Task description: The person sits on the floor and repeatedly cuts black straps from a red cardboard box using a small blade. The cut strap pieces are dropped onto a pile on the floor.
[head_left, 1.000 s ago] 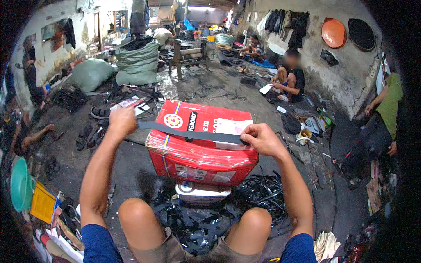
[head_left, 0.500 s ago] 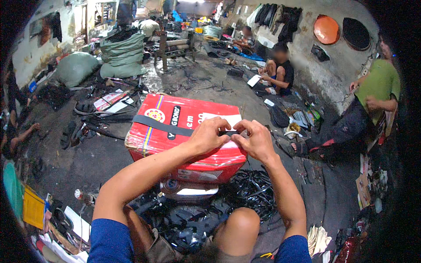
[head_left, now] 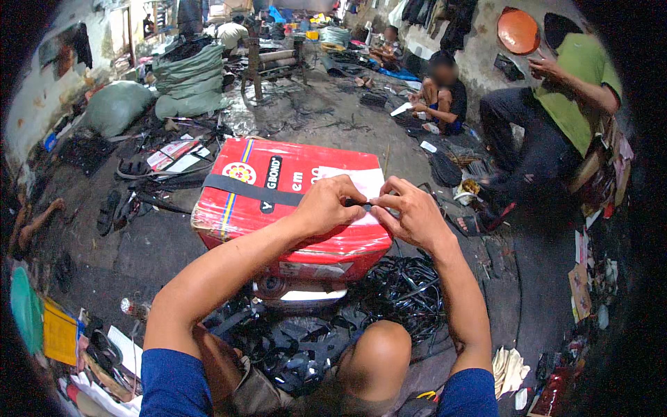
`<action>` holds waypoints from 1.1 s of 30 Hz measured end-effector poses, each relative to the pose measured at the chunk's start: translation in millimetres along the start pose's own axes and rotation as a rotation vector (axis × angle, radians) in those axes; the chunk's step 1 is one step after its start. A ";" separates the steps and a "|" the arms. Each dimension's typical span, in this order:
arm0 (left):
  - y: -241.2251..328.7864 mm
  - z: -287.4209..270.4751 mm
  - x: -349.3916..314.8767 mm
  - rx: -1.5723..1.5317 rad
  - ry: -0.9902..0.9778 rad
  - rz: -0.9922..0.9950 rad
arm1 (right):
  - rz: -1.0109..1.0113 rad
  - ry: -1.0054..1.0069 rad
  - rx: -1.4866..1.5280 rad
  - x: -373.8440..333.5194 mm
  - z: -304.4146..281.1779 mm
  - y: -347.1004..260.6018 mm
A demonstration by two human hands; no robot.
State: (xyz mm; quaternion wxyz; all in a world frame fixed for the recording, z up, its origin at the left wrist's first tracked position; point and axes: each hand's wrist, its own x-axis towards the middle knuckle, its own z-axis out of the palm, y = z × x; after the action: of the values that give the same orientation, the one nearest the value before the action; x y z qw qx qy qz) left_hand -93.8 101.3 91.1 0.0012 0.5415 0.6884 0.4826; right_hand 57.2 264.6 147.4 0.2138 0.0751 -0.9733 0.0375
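Note:
A red cardboard box (head_left: pixel 340 244) wrapped in clear film sits in front of my knees. A flat black strap (head_left: pixel 243 190) crosses its top from the left edge and passes beneath my left hand. Above the right part of the box, my left hand (head_left: pixel 329 207) pinches a dark strip with thumb and index finger. My right hand (head_left: pixel 415 214) meets it there, its thumb and index finger pinched on the same strip. Only a small dark bit shows between the fingertips, so I cannot tell whether it is the strap's end.
A pale, rounded object (head_left: pixel 302 295) stands under the box's near side. Black strips (head_left: pixel 403 295) lie heaped between and beside my knees. To the right a person in a green shirt (head_left: pixel 573 90) stands close; another person (head_left: pixel 445 97) sits by the wall. Sacks (head_left: pixel 187 80) stand far left.
My fingertips have come closer together, covering more of the dark strip. The person in green has turned and shifted, with a leg and an arm raised. The box stays in place.

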 end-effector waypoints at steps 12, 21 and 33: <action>-3.0 2.2 2.1 0.007 0.051 -0.012 | 0.182 0.158 0.263 -0.3 16.6 2.8; -6.6 3.9 2.1 0.044 0.066 -0.025 | 0.256 0.255 0.333 2.0 28.4 -3.2; 3.8 -3.5 23.6 0.152 -0.080 -0.032 | 0.558 0.331 0.826 -2.8 61.9 18.0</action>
State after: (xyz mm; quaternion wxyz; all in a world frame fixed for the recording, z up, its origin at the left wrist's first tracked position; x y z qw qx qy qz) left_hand -102.6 116.4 107.7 -0.0048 0.5479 0.7310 0.4067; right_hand 31.4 276.2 89.4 0.2992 -0.1160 -0.8134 0.4852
